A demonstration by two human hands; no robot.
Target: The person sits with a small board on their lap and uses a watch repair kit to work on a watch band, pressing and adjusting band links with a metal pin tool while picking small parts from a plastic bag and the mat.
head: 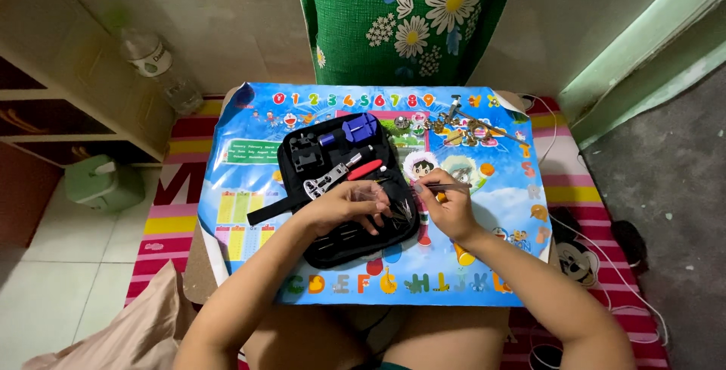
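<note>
An open black tool case (299,169) lies on a small table covered with a bright blue children's poster (499,211). Inside the case sit a blue tool (355,128), red-handled pliers (344,173) and several thin metal picks (403,211). My left hand (348,205) rests on the case's lower half, its fingers curled over a small clear item. My right hand (448,205), just right of the case, grips a thin dark metal tool (452,186) that points to the right.
A heap of metal watch parts and bracelet links (461,126) lies at the poster's far edge. A green floral cloth (408,14) hangs behind the table. A plastic bottle (162,71) and a green container (102,182) stand at left. White cables (597,253) trail at right.
</note>
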